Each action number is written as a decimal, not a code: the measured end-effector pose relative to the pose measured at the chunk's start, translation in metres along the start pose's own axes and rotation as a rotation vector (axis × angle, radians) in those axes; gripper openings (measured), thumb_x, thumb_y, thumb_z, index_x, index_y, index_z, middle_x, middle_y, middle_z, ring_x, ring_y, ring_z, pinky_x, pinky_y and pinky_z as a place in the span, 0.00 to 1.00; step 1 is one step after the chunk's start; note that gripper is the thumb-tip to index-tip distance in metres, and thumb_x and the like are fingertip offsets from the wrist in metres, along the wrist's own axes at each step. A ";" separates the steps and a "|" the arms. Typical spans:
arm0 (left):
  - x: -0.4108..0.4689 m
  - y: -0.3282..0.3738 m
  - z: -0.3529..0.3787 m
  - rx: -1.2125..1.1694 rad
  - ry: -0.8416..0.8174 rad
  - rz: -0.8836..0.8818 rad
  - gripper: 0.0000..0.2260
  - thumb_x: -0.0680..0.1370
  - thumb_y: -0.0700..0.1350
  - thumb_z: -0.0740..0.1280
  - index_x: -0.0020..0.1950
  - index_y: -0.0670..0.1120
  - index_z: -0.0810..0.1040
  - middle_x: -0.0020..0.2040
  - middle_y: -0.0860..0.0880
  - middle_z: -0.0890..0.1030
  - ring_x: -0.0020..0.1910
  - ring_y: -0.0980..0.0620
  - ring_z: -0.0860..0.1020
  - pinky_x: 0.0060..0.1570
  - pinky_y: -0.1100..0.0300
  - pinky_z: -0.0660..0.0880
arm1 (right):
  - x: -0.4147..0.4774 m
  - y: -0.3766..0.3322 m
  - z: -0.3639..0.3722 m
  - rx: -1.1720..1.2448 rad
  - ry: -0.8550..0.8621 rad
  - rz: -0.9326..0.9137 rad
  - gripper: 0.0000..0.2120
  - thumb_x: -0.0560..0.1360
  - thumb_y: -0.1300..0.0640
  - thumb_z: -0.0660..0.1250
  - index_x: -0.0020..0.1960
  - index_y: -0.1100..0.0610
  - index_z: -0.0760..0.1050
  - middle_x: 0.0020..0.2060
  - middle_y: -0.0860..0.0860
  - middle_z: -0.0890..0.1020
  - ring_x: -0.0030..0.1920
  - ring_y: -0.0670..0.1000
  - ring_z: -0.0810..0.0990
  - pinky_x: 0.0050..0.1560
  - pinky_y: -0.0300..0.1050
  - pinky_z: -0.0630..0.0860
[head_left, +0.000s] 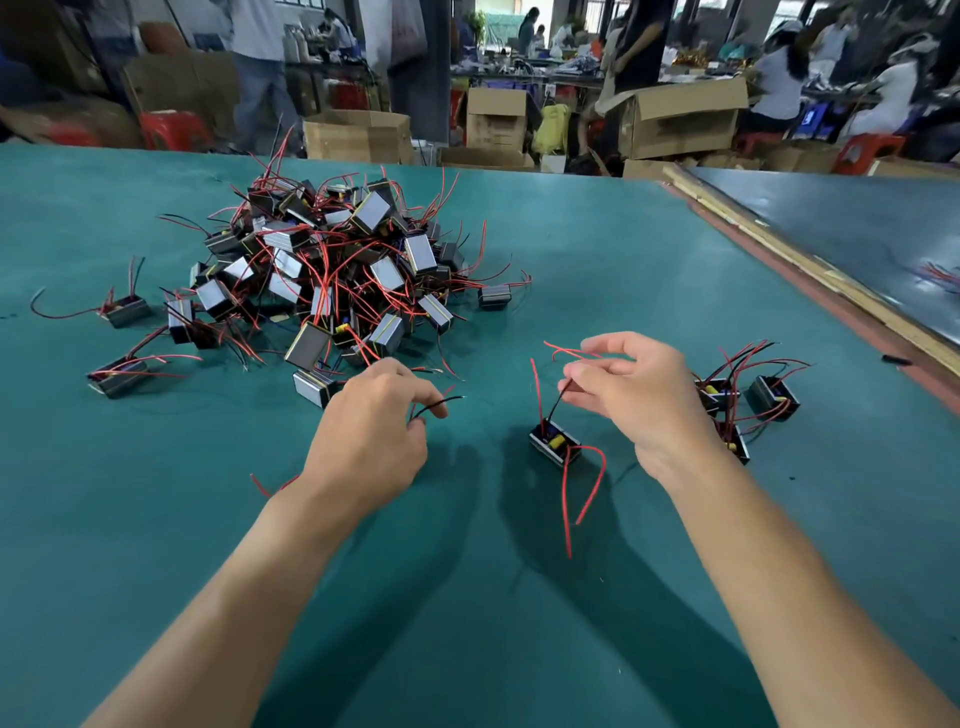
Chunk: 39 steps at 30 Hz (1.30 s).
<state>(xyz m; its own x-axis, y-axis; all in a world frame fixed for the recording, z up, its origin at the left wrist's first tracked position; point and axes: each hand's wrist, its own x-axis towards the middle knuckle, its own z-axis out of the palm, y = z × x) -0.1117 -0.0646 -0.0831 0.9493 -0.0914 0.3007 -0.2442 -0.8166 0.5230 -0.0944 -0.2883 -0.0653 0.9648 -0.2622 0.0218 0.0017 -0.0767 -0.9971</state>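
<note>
A small black module (555, 441) with a yellow part and red and black wires hangs just above the green table (467, 597). My right hand (639, 395) pinches its black wire between thumb and fingers, and red wires curl over the fingers. My left hand (374, 426) pinches a black wire (436, 402) at its fingertips, with a red wire end showing by the wrist. What that wire joins to is hidden under the hand.
A large pile of the same wired modules (322, 270) lies at the back left, with loose ones scattered round it. A small group of modules (748, 400) sits right of my right hand. A wooden strip (810, 270) edges the table's right side. Cardboard boxes and people fill the background.
</note>
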 end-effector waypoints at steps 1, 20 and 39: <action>0.000 0.000 -0.001 0.006 0.016 -0.005 0.12 0.73 0.34 0.66 0.45 0.50 0.83 0.50 0.51 0.75 0.34 0.49 0.71 0.44 0.53 0.72 | -0.001 0.000 0.001 -0.009 -0.025 0.020 0.06 0.75 0.70 0.67 0.48 0.61 0.77 0.34 0.54 0.85 0.32 0.47 0.84 0.36 0.38 0.81; -0.002 0.008 -0.005 0.008 -0.091 0.030 0.14 0.68 0.33 0.66 0.40 0.51 0.84 0.34 0.54 0.74 0.37 0.49 0.73 0.40 0.54 0.74 | -0.020 -0.004 0.010 -0.214 -0.461 -0.009 0.07 0.79 0.64 0.67 0.42 0.61 0.80 0.31 0.50 0.84 0.31 0.47 0.81 0.33 0.38 0.78; -0.002 0.006 0.002 -0.031 -0.042 0.053 0.12 0.75 0.57 0.70 0.37 0.51 0.82 0.35 0.54 0.77 0.36 0.55 0.74 0.39 0.58 0.70 | -0.022 0.000 0.014 -0.346 -0.552 -0.087 0.12 0.77 0.63 0.67 0.34 0.59 0.78 0.25 0.52 0.79 0.26 0.49 0.74 0.30 0.38 0.71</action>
<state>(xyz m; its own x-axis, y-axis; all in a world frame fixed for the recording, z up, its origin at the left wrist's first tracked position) -0.1146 -0.0707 -0.0823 0.9423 -0.1582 0.2949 -0.2994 -0.7922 0.5317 -0.1119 -0.2686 -0.0666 0.9583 0.2840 -0.0313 0.0902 -0.4047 -0.9100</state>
